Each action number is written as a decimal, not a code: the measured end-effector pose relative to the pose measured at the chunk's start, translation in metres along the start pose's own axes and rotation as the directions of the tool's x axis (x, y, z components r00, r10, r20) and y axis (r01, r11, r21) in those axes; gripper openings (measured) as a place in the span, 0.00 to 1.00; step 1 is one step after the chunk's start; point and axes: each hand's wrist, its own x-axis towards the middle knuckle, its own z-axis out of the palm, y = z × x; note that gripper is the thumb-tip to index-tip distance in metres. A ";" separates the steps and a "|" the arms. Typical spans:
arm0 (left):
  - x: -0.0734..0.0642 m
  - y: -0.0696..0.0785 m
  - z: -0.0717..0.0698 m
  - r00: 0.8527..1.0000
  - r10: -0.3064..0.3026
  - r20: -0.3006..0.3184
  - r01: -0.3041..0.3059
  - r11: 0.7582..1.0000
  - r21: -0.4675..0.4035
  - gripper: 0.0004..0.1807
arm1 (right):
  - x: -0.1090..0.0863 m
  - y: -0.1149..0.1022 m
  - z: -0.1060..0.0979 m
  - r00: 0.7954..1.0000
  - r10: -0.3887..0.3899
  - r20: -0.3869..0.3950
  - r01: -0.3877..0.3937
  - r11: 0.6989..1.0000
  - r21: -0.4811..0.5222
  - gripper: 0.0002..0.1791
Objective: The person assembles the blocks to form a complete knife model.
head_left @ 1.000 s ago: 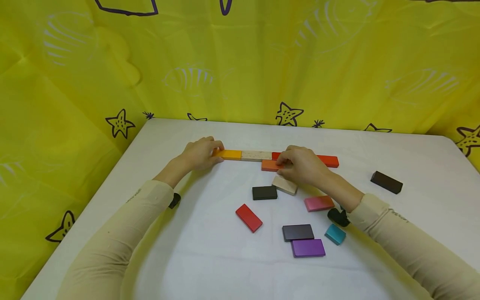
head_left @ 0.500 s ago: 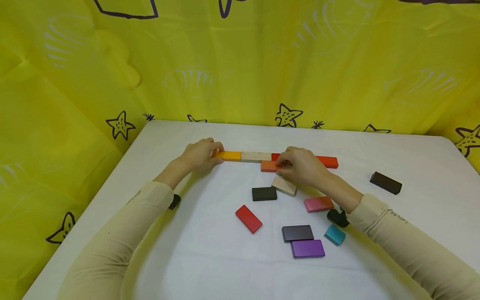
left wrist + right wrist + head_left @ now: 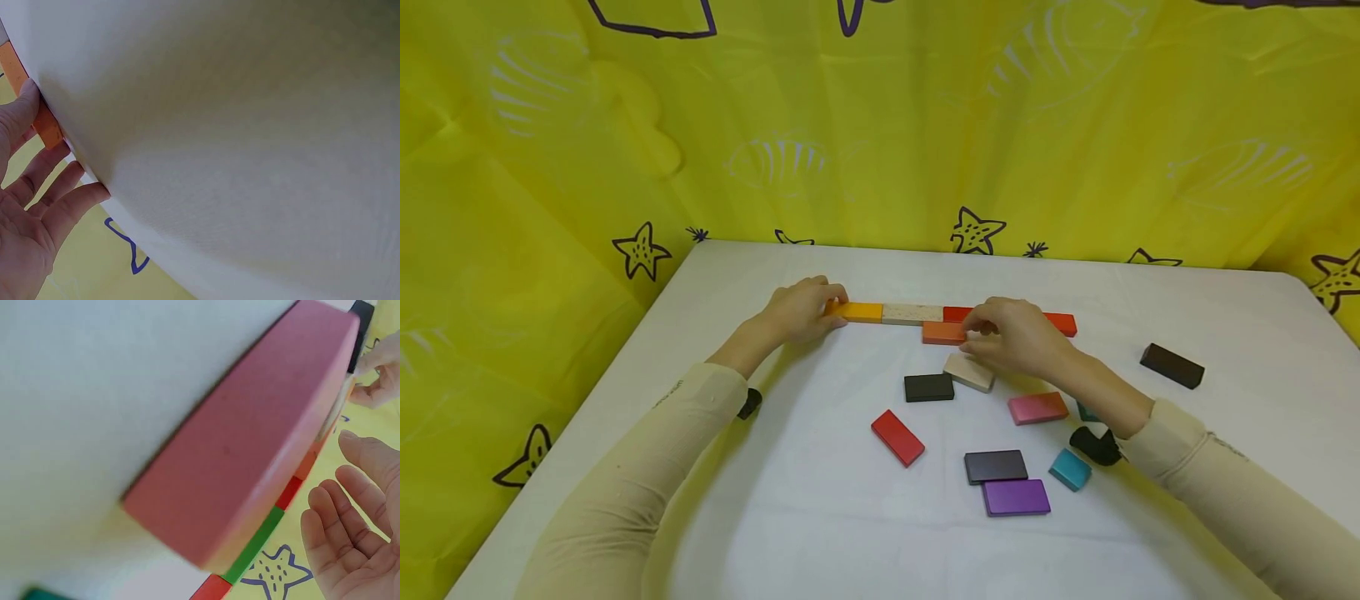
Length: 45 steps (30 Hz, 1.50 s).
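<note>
My left hand (image 3: 803, 310) pinches the left end of a yellow-orange block (image 3: 862, 312), with the thumb on its near side in the left wrist view. That block begins a row on the table, followed by a speckled beige block (image 3: 913, 314), a red block (image 3: 956, 314), a green block (image 3: 253, 547) hidden behind my right hand in the head view, and another red block (image 3: 1062, 324). Against the near side of the row lies an orange block (image 3: 943, 333). My right hand (image 3: 1018, 335) hovers at its right end, fingers loosely bent and holding nothing.
Nearer me lie a plain wooden block (image 3: 970, 372), a black block (image 3: 928, 387), a pink block (image 3: 1037, 408), a red block (image 3: 898, 437), a dark grey block (image 3: 996, 467), a purple block (image 3: 1017, 497) and a teal block (image 3: 1070, 469). A dark block (image 3: 1172, 366) lies far right.
My right hand has let go of the orange block and drawn slightly right, its forearm shifting right too. The left hand has kept its grip on the yellow-orange block.
</note>
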 end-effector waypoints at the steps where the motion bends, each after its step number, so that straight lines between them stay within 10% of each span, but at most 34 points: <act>1: 0.000 0.000 0.000 1.000 0.000 -0.001 0.000 1.000 -0.001 0.18 | -0.002 0.000 -0.001 1.000 -0.003 0.000 0.003 1.000 0.006 0.13; 45: -0.002 0.000 0.000 1.000 0.006 -0.012 -0.006 1.000 0.001 0.18 | -0.040 -0.002 0.003 0.997 0.027 0.074 -0.031 0.998 0.059 0.17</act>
